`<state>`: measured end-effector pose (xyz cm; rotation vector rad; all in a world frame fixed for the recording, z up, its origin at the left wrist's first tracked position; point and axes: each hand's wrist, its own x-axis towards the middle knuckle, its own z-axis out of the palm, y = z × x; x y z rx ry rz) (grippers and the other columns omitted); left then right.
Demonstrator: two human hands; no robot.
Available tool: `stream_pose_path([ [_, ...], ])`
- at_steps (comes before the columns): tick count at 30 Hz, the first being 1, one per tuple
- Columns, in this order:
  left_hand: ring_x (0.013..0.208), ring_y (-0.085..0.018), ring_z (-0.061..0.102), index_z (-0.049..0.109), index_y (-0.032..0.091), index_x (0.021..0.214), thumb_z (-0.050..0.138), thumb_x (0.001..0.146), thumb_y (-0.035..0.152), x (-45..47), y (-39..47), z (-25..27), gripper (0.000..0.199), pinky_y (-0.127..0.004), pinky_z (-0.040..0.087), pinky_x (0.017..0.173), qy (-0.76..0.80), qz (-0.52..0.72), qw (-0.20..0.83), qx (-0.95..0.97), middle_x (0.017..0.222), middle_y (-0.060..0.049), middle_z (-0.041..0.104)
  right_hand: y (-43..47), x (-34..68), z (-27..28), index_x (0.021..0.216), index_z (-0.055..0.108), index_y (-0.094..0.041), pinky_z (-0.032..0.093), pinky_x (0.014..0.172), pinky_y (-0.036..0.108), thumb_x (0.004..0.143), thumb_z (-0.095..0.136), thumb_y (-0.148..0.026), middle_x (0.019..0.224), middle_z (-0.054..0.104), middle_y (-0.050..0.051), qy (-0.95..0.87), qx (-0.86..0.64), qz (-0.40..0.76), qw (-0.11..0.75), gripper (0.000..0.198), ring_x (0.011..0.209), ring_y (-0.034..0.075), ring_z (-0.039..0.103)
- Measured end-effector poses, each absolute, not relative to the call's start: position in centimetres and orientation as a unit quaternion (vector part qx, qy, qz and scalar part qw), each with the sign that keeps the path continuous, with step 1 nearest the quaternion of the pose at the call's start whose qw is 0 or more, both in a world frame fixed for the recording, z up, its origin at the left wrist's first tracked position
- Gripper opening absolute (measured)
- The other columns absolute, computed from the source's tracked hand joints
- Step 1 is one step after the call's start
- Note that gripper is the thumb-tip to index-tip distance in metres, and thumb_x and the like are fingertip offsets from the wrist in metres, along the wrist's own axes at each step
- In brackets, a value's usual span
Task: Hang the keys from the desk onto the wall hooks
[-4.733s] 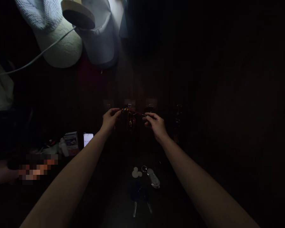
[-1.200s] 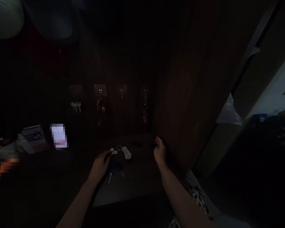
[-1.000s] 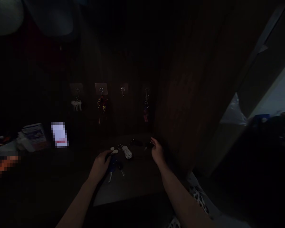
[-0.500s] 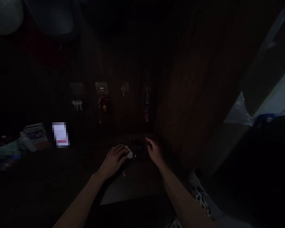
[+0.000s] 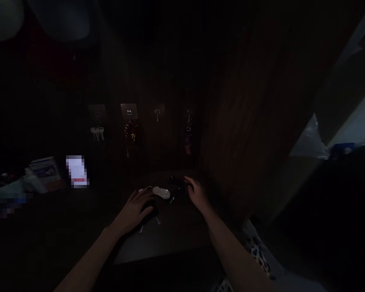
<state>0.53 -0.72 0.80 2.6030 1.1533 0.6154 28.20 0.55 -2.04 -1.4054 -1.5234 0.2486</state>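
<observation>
In dim light, my left hand [image 5: 140, 207] lies palm down with its fingers spread, partly over a bunch of keys on the dark shelf. A pale oval key fob [image 5: 162, 192] shows past its fingertips, and thin metal keys [image 5: 157, 220] stick out below the thumb. My right hand [image 5: 197, 194] is turned on its side, thumb and forefinger apart, at the right of a dark, shiny-ended item [image 5: 179, 189]. Whether it touches that item is too dark to tell. A small glinting piece [image 5: 172, 199] lies just right of the fob.
On the back panel are several hooks. White-headed keys [image 5: 97, 133], a red-yellow keyring [image 5: 130, 132] and a reddish keyring [image 5: 187, 144] hang there; one hook [image 5: 157, 113] shows no keys. Left stand a box [image 5: 45, 172] and a blurred-out white item [image 5: 77, 171]. A wooden side wall [image 5: 237, 142] rises right.
My left hand has slid left and toward me, uncovering more of the pale fob and another key. My right hand has barely moved. The view has shifted slightly.
</observation>
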Motion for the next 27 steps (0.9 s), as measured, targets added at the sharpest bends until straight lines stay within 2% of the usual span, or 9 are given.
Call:
stream_pose_path([
  [5,0.118,-0.021,0.049,0.058,0.025,0.113,0.04,0.086,0.041,-0.8,-0.4,0.2,0.036,-0.04,0.036,0.102,0.473,0.334,0.145,0.803,0.123,-0.005,0.058,-0.1,27.6,-1.4,0.111,0.06,-0.028,0.04,0.094,0.038,0.077,0.042,-0.01,0.109,0.064,0.001,-0.699,-0.543,0.086,0.457,0.042,0.105,0.018,0.053],
  [9,0.1,-0.019,0.061,0.061,0.024,0.104,0.042,0.083,0.041,-1.0,0.4,0.4,0.033,-0.034,0.046,0.091,0.532,0.376,0.192,0.734,0.107,-0.002,0.066,-0.4,26.3,-1.1,0.112,0.059,-0.027,0.04,0.093,0.039,0.08,0.043,-0.012,0.111,0.063,0.003,-0.717,-0.542,0.07,0.432,0.039,0.106,0.019,0.052],
  [16,0.1,-0.02,0.061,0.061,0.024,0.103,0.042,0.081,0.038,-1.2,0.5,0.2,0.032,-0.033,0.046,0.091,0.543,0.384,0.221,0.713,0.106,-0.002,0.067,-1.3,22.7,-0.3,0.113,0.059,-0.028,0.039,0.091,0.037,0.085,0.048,-0.024,0.111,0.064,0.004,-0.798,-0.49,0.04,0.349,0.03,0.108,0.02,0.053],
  [21,0.101,-0.02,0.06,0.062,0.024,0.103,0.044,0.08,0.037,-1.2,0.7,-0.2,0.033,-0.034,0.045,0.092,0.537,0.389,0.211,0.718,0.107,-0.002,0.066,-2.4,21.6,0.3,0.107,0.061,-0.029,0.029,0.1,0.042,0.083,0.055,-0.028,0.105,0.067,0.002,-0.847,-0.415,0.031,0.332,0.025,0.111,0.019,0.052],
  [23,0.1,-0.02,0.061,0.062,0.024,0.103,0.044,0.08,0.037,-1.3,0.8,-0.3,0.032,-0.033,0.046,0.091,0.537,0.392,0.209,0.717,0.106,-0.002,0.067,-2.3,21.7,0.3,0.108,0.06,-0.029,0.027,0.102,0.043,0.083,0.054,-0.026,0.104,0.067,0.001,-0.844,-0.415,0.03,0.338,0.026,0.111,0.019,0.051],
  [27,0.098,-0.019,0.062,0.062,0.025,0.102,0.044,0.08,0.038,-1.4,0.9,-0.4,0.031,-0.033,0.046,0.09,0.536,0.393,0.217,0.715,0.105,-0.002,0.067,-0.8,23.3,-0.3,0.103,0.062,-0.027,0.037,0.091,0.039,0.084,0.045,-0.017,0.103,0.066,0.003,-0.74,-0.531,0.009,0.413,0.028,0.102,0.02,0.055],
])
